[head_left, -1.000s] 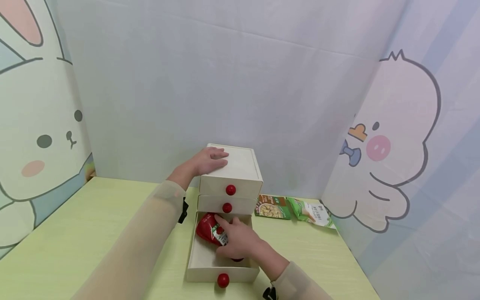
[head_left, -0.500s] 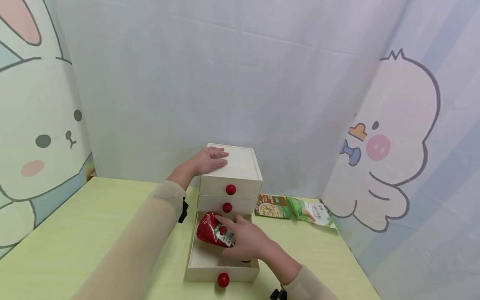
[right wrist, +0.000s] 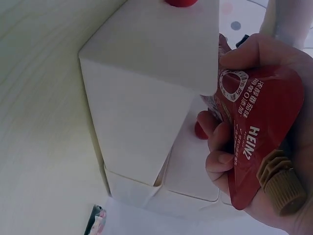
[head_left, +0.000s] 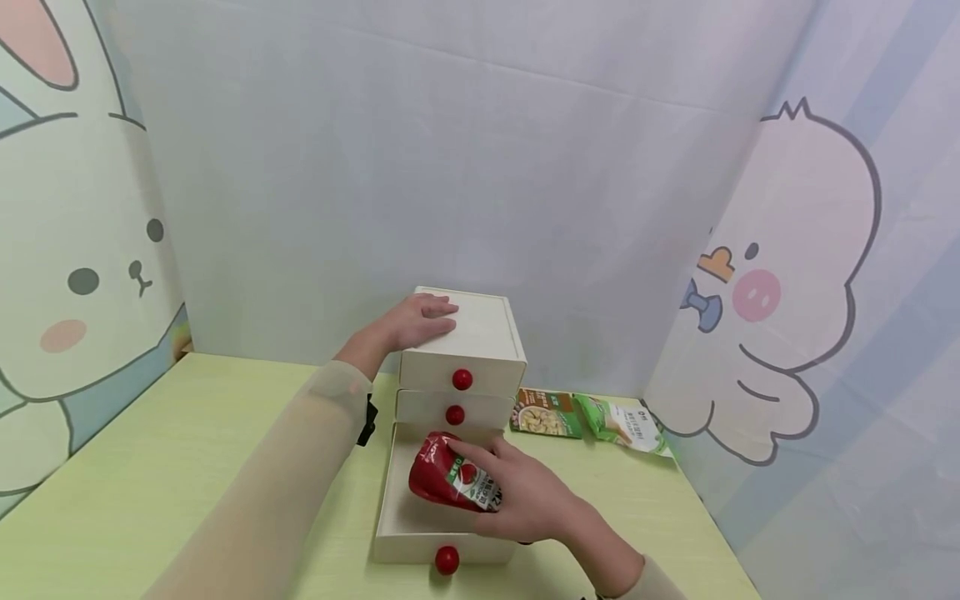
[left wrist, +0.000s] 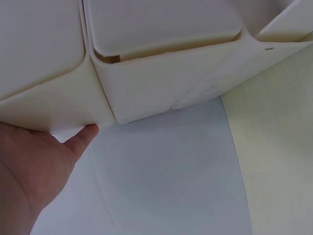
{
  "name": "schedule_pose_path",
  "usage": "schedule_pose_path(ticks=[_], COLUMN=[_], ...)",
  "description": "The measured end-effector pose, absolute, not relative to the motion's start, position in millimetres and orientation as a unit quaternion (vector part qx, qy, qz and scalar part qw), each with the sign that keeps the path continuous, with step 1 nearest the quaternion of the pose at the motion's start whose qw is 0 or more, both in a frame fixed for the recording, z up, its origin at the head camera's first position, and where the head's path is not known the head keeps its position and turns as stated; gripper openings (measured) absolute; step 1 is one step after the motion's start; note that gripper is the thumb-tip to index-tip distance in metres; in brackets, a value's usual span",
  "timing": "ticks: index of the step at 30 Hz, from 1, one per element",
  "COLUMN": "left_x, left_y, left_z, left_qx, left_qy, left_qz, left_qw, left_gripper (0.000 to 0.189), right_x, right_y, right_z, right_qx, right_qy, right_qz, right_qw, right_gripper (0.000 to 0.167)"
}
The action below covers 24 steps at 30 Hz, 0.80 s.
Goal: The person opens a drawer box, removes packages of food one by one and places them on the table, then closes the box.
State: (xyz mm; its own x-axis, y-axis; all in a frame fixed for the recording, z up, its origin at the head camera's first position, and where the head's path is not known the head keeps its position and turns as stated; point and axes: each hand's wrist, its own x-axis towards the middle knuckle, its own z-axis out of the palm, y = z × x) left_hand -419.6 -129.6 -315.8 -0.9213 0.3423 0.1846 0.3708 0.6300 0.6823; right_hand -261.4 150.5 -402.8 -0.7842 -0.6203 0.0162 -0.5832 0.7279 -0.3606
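Note:
A red Heinz ketchup pouch (head_left: 437,472) is gripped in my right hand (head_left: 531,497), over the pulled-out bottom drawer (head_left: 408,546). In the right wrist view, fingers and thumb curl round the pouch (right wrist: 269,98), and its ribbed brown cap (right wrist: 282,191) sticks out near the palm. My left hand (head_left: 417,323) rests on the top of a white cabinet (head_left: 483,325) with red round knobs, fingers fairly straight. The left wrist view has that hand (left wrist: 36,166) against the cabinet's edge, with some fingers hidden. The upper drawers look closed.
Right of the cabinet, a brown-and-green food packet (head_left: 546,413) and a green-and-white packet (head_left: 624,427) lie on the pale yellow-green table (head_left: 225,467). A grey cloth (head_left: 300,192) hangs close behind. A printed panel (head_left: 810,275) stands on the right.
My right hand has drawn the ketchup pouch to the right, and up from the bottom drawer. My left hand has stayed on the cabinet top.

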Motion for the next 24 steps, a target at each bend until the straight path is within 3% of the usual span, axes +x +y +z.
schedule_pose_path(ticks=[24], left_x=[-417], left_y=[-128], left_z=[-312], left_qx=[-0.196], left_qy=[-0.899], left_qz=[-0.391], left_qw=[0.017], left_gripper=[0.057], right_x=[-272], right_y=[246], right_z=[-405], right_qx=[-0.263], right_qy=[0.938], right_qz=[-0.226], right_qw=[0.018], right_gripper=[0.105])
